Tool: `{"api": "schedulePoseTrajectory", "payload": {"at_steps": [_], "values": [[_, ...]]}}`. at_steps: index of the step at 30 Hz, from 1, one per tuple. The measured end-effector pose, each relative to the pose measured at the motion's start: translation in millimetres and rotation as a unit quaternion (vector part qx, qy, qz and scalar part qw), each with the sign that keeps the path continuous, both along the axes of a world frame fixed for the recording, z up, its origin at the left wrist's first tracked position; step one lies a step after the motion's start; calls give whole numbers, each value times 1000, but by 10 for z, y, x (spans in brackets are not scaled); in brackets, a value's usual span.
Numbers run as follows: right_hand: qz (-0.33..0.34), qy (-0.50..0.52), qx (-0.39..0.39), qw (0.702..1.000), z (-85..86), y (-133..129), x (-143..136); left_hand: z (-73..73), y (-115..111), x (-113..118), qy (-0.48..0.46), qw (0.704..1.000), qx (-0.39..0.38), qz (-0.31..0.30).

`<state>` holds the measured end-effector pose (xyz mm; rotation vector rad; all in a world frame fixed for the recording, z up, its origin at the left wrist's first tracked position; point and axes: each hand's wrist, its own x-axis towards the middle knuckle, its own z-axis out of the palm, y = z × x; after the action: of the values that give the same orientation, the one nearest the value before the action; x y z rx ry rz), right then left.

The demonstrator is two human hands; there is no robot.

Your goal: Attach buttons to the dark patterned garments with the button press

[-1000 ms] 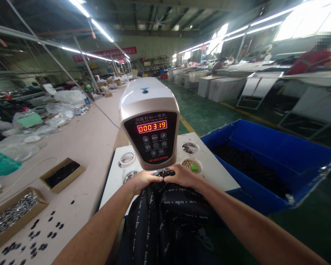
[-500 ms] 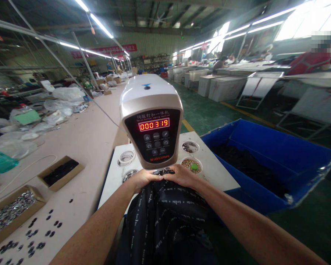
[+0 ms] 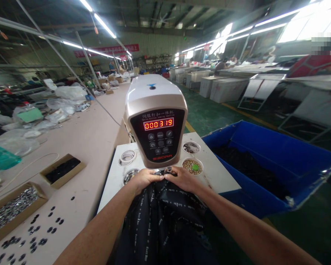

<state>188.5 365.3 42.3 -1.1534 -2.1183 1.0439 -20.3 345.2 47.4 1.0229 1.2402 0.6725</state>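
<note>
Both hands pinch the upper edge of a dark garment [image 3: 165,213], whose shiny lining carries rows of small white lettering. My left hand [image 3: 146,180] grips the edge from the left, thumb on top. From the right, my right hand [image 3: 180,178] grips it close by, the two thumbs nearly touching. Directly beyond my fingers stands the white button machine [image 3: 158,121], its red display reading 000319. The machine's head hides the spot where the cloth meets it. The rest of the garment hangs down toward me.
Around the machine, a white worktop [image 3: 217,180] has round wells, one holding small brass-coloured pieces [image 3: 191,166] and a green item. Right stands a blue bin [image 3: 264,147] with dark cloth. On the left table [image 3: 99,121] are a box of metal parts [image 3: 15,208], a box of black pieces [image 3: 62,169] and loose buttons.
The view has shifted slightly, so the machine and left table appear a little further right. My hands still hold the garment edge, thumbs slightly further apart. The display number is unchanged.
</note>
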Motion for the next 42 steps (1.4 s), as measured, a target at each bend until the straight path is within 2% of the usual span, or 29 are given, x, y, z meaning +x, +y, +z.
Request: {"api": "schedulePoseTrajectory", "payload": {"at_steps": [4,8,11,22,30,36,42], "values": [[-21,-51,64,996,-84,-35,-24,-8,-1,7,9,1000,10,-1],[-52,-102,98,989,-211,-45,-63,-7,-26,19,17,1000,26,-5],[-50,-149,114,981,-256,-45,-76,-26,-59,17,34,998,57,8],[-15,-200,128,971,-211,-38,-69,-203,-193,-2,115,979,140,94],[-8,-238,127,963,-162,-31,-49,-244,-167,19,106,978,159,83],[-60,-264,118,955,-126,-77,-81,-313,-165,28,86,979,163,85],[-73,-267,118,954,-149,-73,-105,-405,-149,25,76,980,151,101]]}}
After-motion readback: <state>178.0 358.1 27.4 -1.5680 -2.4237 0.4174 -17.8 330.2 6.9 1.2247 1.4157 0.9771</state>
